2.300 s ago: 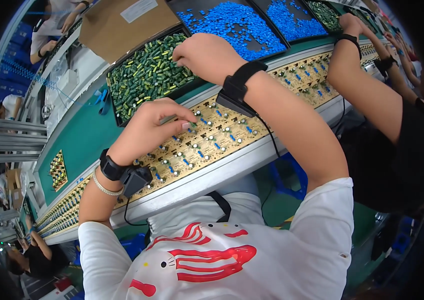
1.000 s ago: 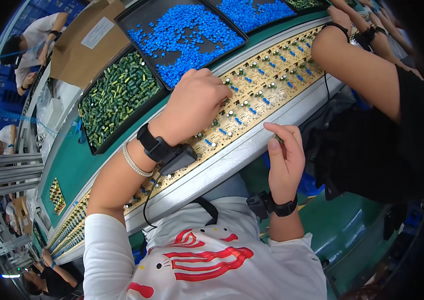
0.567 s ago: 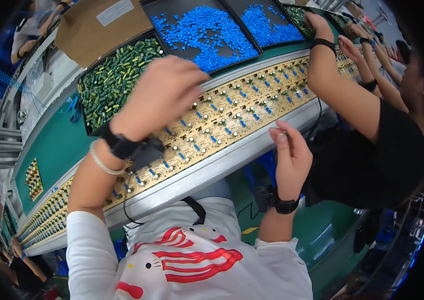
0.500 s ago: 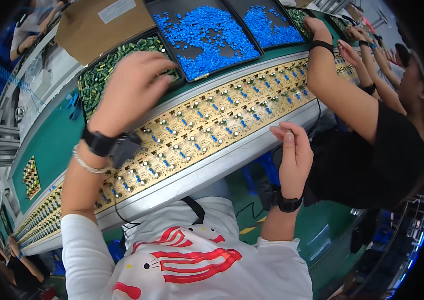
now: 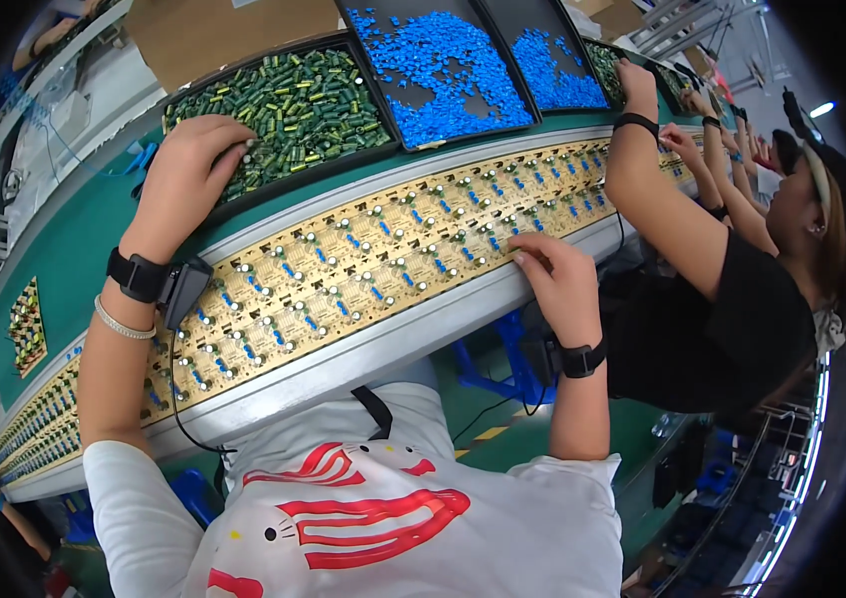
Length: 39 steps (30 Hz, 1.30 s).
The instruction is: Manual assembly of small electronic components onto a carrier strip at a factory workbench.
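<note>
My left hand is at the left end of a black tray heaped with small green cylindrical capacitors. Its thumb and forefinger are pinched together; whatever is between them is too small to make out. Over the near row of tan circuit boards, my right hand has its fingertips drawn together close to a board, and I cannot tell what they hold. The boards run in two rows and carry blue parts and upright round-topped green capacitors.
Behind the boards lie blue disc-like components in two black trays. A cardboard box stands at the back. A co-worker's arm reaches over the line on my right. A metal rail edges the line; a small populated board lies far left.
My left hand has shifted left, uncovering most of the green capacitors. My right hand has come left, from in front of the rail to over the boards. The whole view has shifted slightly.
</note>
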Tool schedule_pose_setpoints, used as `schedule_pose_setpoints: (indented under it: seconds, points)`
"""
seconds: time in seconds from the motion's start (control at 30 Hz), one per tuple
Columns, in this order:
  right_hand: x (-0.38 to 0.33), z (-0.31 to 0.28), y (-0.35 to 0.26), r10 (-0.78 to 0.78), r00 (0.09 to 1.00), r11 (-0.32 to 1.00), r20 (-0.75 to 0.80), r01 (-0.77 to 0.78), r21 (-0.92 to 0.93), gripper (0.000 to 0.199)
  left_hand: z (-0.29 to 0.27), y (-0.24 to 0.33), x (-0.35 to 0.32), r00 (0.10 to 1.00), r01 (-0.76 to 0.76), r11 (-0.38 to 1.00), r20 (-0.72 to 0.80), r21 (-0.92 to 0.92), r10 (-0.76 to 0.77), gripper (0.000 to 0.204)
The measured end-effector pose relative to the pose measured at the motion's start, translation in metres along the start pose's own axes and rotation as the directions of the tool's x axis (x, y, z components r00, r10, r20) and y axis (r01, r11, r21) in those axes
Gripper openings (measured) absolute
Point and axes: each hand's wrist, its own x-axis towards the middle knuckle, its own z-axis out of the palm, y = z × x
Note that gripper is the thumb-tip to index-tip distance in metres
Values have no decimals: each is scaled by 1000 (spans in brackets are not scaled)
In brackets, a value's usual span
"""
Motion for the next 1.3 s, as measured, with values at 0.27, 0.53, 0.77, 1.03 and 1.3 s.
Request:
schedule_pose_setpoints:
  seconds: [0.27,0.53,0.77,1.03,1.3]
  points:
    - [7,-2,-8,58,998,994,25,-56,-97,15,4,1,-5,999,-27,994,-35,105,31,15]
    - [7,0,-2,-171,985,956,11,169,-240,13,-4,13,-1,981,-101,980,-146,173,127,16]
    - [6,6,-1,-132,991,970,-7,128,-206,13,-4,21,-3,988,-88,991,-116,103,100,11]
    - [9,13,2,-163,987,951,-13,154,-270,12,-4,14,-1,980,-105,993,-163,46,111,12]
    - [8,-18,16,-125,967,959,222,176,-224,30,8,12,-11,969,-126,992,-215,-3,122,6]
